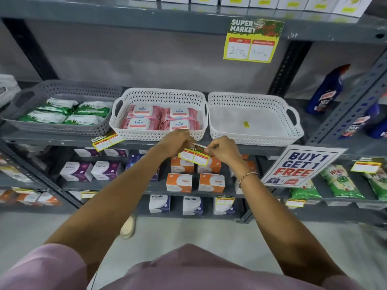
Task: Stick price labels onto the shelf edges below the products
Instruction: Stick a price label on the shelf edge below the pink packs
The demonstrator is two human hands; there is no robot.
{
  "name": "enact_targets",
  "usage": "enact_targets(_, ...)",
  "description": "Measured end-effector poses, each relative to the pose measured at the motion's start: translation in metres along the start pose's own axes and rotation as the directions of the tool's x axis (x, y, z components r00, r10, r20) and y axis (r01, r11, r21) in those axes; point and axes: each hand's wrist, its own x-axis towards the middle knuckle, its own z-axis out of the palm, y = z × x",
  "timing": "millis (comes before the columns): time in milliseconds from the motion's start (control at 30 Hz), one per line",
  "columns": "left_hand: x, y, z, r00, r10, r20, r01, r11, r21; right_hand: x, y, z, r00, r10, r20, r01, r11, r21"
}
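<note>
A yellow-edged price label [195, 157] with two white price boxes hangs at the grey shelf edge [251, 147], below the white basket [159, 133] of pink Kara wipe packs [160, 118]. My left hand [174, 142] pinches the label's top from the left. My right hand [223, 150] pinches its top right corner, where a thin white strip shows between my fingers. Both hands touch the label just in front of the shelf edge.
Another label [106, 141] sits tilted on the same edge to the left, below a grey basket [62, 128] of green packs. An empty white basket [254, 118] stands right. A "Buy 1 Get 1 Free" sign [301, 166] hangs at right. Boxes fill the lower shelves.
</note>
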Motion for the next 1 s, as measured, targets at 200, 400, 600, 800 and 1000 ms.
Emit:
enact_targets(200, -0.036, -0.036, -0.007, 0.954, -0.279, -0.106, 0.254, 0.946, -0.201, 0.003, -0.021, 0.038, 0.997, -0.036, -0.064, 0.044, 0.991, 0.124)
enact_targets(400, -0.069, -0.066, -0.014, 0.926, -0.356, -0.125, 0.311, 0.908, -0.28, 0.008, -0.057, 0.077, 0.997, -0.043, -0.061, 0.05, 0.993, 0.109)
enact_targets(600, -0.083, -0.091, -0.018, 0.899, -0.396, -0.184, 0.353, 0.907, -0.229, 0.019, -0.074, 0.108, 0.995, -0.007, -0.1, 0.021, 0.991, 0.132)
enact_targets(800, -0.086, -0.109, -0.003, 0.891, -0.417, -0.181, 0.379, 0.9, -0.215, 0.024, -0.075, 0.134, 0.993, 0.06, -0.099, -0.046, 0.99, 0.137)
enact_targets(1000, -0.08, -0.118, 0.008, 0.889, -0.409, -0.204, 0.356, 0.9, -0.252, 0.034, -0.07, 0.142, 0.992, 0.042, -0.121, -0.026, 0.991, 0.131)
